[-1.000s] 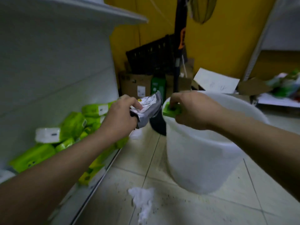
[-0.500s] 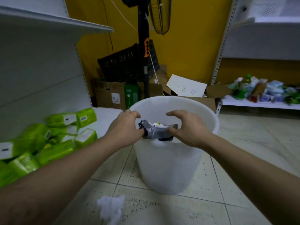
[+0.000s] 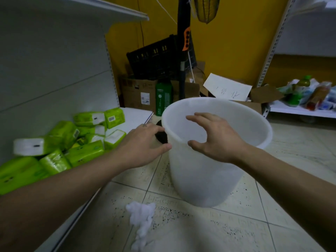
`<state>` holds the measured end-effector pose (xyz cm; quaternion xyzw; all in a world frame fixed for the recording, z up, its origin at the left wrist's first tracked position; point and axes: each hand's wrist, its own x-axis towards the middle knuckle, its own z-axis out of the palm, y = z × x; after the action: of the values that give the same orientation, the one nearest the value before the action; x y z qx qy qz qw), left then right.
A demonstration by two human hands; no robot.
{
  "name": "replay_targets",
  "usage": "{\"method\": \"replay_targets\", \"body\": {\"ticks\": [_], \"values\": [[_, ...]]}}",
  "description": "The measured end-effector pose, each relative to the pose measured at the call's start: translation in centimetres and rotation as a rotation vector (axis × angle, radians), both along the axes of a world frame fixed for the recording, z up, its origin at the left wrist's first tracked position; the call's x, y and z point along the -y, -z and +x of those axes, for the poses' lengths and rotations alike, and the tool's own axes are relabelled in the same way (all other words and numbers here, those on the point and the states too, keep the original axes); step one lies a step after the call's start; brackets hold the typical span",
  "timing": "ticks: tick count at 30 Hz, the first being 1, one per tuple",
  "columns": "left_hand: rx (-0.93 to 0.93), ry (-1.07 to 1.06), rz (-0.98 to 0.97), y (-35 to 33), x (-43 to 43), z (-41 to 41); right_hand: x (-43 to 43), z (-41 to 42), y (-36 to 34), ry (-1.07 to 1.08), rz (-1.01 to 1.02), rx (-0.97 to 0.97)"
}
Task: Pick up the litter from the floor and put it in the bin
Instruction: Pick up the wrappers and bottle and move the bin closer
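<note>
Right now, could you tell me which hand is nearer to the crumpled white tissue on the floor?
Left. The left hand hangs outside the bin rim, toward the tissue; the right hand is over the bin's mouth.

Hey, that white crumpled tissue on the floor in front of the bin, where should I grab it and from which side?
Pinch the bulky upper clump of the crumpled tissue, coming from straight above. It lies flat on the tile, and its lower end thins to a narrow tail that would likely tear or slip. The empty left hand looks nearer.
</note>
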<state>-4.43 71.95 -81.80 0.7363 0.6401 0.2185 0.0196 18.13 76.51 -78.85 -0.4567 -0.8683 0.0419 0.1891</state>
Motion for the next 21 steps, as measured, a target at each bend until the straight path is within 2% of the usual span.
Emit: {"method": "replay_targets", "body": {"ticks": [6,12,16,19,21], "values": [[-0.238,0.090,-0.160,4.6,3.3,-3.7,2.7,-5.3,1.9,-0.209,0.092,0.096],[-0.483,0.228,-0.379,11.9,6.4,-9.2,3.7,-9.5,6.7,-0.365,-0.118,0.346],[-0.354,0.200,-0.522,17.8,7.6,-11.4,3.1,-10.7,10.7,-0.287,-0.283,0.501],[-0.113,0.098,-0.610,22.8,8.3,-10.7,3.8,-11.7,15.9,-0.205,-0.470,0.552],[0.023,0.050,-0.597,25.4,7.9,-9.4,5.5,-12.4,19.9,-0.163,-0.581,0.524]]}}
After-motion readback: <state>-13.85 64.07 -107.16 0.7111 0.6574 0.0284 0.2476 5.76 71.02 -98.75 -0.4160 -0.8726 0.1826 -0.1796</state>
